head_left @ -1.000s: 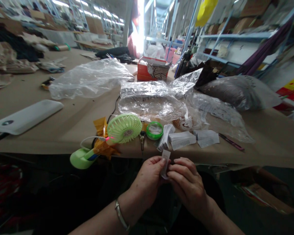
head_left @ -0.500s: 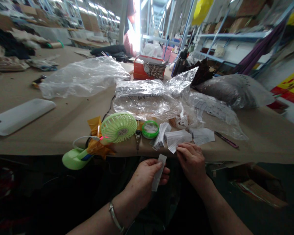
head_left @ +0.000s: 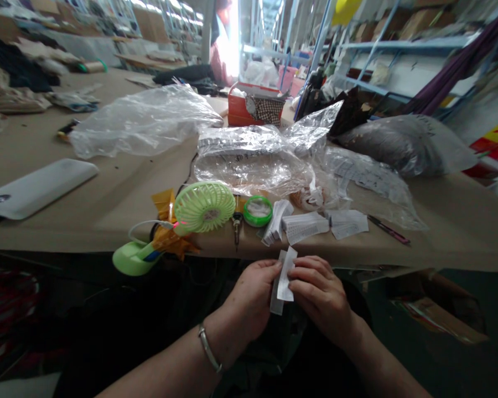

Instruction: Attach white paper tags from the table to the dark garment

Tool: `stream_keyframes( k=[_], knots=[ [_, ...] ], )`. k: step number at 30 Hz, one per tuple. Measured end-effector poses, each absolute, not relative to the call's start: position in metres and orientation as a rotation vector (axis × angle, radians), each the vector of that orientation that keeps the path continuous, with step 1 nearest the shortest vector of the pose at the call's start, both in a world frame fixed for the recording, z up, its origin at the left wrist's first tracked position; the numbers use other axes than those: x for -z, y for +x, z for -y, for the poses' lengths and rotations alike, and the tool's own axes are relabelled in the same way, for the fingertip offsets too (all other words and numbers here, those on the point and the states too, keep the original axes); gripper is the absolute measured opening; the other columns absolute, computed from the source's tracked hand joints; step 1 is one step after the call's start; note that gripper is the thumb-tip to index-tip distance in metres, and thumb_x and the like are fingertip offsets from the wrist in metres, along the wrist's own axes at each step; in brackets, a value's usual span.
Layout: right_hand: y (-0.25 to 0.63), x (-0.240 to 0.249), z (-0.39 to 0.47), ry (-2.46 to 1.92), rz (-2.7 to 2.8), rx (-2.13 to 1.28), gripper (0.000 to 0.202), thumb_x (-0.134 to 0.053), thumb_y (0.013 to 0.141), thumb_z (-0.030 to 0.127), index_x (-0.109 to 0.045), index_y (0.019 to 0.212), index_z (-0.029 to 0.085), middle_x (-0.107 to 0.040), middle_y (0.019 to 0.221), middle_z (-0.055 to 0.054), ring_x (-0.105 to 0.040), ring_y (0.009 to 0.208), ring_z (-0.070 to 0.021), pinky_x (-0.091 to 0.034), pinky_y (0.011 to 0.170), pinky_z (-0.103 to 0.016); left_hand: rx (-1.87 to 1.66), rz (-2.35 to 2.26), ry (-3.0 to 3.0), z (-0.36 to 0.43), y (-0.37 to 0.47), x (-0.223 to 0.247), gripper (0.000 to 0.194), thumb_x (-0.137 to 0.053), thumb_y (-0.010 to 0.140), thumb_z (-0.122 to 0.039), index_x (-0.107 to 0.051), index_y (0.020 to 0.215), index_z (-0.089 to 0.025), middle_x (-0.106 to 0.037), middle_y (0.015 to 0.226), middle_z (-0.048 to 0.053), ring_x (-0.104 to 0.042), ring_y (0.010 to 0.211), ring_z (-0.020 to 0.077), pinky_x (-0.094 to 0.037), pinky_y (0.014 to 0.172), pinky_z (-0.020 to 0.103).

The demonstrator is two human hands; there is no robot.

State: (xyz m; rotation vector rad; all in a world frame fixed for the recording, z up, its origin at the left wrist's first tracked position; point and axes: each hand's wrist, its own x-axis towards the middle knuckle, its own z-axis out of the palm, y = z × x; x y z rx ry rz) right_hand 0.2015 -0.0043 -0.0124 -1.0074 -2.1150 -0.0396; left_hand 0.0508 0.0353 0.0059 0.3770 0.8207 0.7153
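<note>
Below the table's front edge, my left hand (head_left: 253, 296) is closed on a narrow, greyish translucent strip (head_left: 276, 307). Close against it, my right hand (head_left: 321, 296) pinches a white paper label strip (head_left: 288, 276), which overlaps the translucent one. Just beyond my hands lie a printed stack of label strips (head_left: 305, 228), a second stack (head_left: 348, 223) to its right and a bundled stack (head_left: 279, 222) to its left. A round green container (head_left: 258, 211) with whitish contents sits beside the bundle.
A green fan (head_left: 205, 207) is taped at the table edge, next to a small metal-tipped tool (head_left: 237, 229). Clear plastic bags (head_left: 249, 160) spread behind. Pink-handled tweezers (head_left: 388, 229) lie right, a white flat case (head_left: 37, 188) left, and a red box (head_left: 255, 105) farther back.
My right hand has come back from the label stack with a white paper strip and brought it against the strip in my left hand. The view has shifted slightly.
</note>
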Motion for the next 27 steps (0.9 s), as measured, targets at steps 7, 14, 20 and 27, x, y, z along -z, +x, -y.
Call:
stream_keyframes(
  k=[7, 14, 20, 27],
  knots=[
    [0.195, 0.018, 0.014, -1.024, 2.155, 0.031, 0.013, -0.053, 0.087, 0.012, -0.064, 0.089, 0.019, -0.071, 0.092, -0.004, -0.06, 0.105, -0.0201, -0.045, 0.094, -0.041, -0.721, -0.761, 0.385, -0.03, 0.053, -0.003, 0.014, -0.073, 0.065, -0.018, -0.068, 0.072, -0.006, -0.065, 0.064, 0.005, -0.057, 0.053, 0.0091, -0.039, 0.05, 0.019],
    [0.199, 0.019, 0.019, -1.036, 2.149, 0.017, 0.019, -0.056, 0.086, 0.012, -0.062, 0.102, 0.018, -0.07, 0.098, -0.006, -0.058, 0.11, -0.0212, -0.045, 0.096, -0.041, -0.705, -0.808, 0.405, -0.029, 0.054, -0.002, 0.011, -0.073, 0.067, -0.016, -0.066, 0.071, -0.008, -0.065, 0.062, 0.004, -0.057, 0.05, 0.0088, -0.042, 0.048, 0.018],
    [0.261, 0.023, -0.002, -1.618, 1.859, 0.379, 0.039, -0.053, 0.089, 0.026, -0.051, 0.125, 0.014, -0.059, 0.118, -0.016, -0.047, 0.118, -0.03, -0.042, 0.098, -0.051, -0.579, -1.045, 0.443, -0.029, 0.048, -0.008, 0.008, -0.06, 0.082, -0.017, -0.063, 0.085, -0.009, -0.071, 0.072, 0.01, -0.065, 0.058, 0.0148, -0.053, 0.058, 0.026],
    [0.305, 0.037, -0.01, -1.718, 1.874, 0.457, 0.026, -0.052, 0.089, 0.025, -0.062, 0.112, 0.018, -0.065, 0.11, -0.012, -0.055, 0.108, -0.0285, -0.043, 0.094, -0.048, -0.574, -1.052, 0.453, -0.027, 0.046, -0.007, 0.009, -0.061, 0.082, -0.017, -0.062, 0.086, -0.009, -0.07, 0.071, 0.01, -0.066, 0.059, 0.0154, -0.054, 0.057, 0.025]
  ],
)
